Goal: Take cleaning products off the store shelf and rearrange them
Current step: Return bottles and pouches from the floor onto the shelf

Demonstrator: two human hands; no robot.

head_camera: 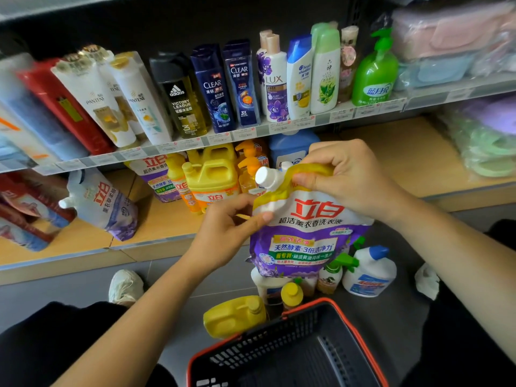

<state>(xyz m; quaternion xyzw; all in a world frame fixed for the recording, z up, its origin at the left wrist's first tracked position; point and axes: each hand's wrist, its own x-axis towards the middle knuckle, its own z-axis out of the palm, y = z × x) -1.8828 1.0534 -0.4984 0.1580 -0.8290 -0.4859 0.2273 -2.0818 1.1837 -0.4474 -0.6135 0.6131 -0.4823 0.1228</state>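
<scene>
right hand (349,177) gripping yellow top of purple detergent pouch (307,236) beside white cap (265,177), left hand (226,227) pinching left edge, pouch hanging above floor. black-red basket (279,339) sitting near. far lower shelf (156,219) holding yellow jugs (212,174), 1 leaning pouch (103,202) at left.

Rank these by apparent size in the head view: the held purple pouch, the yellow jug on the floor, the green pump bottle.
1. Purple pouch, clearly largest, though nearest the camera.
2. Green pump bottle and yellow jug look about alike; distances differ, so unranked.
</scene>
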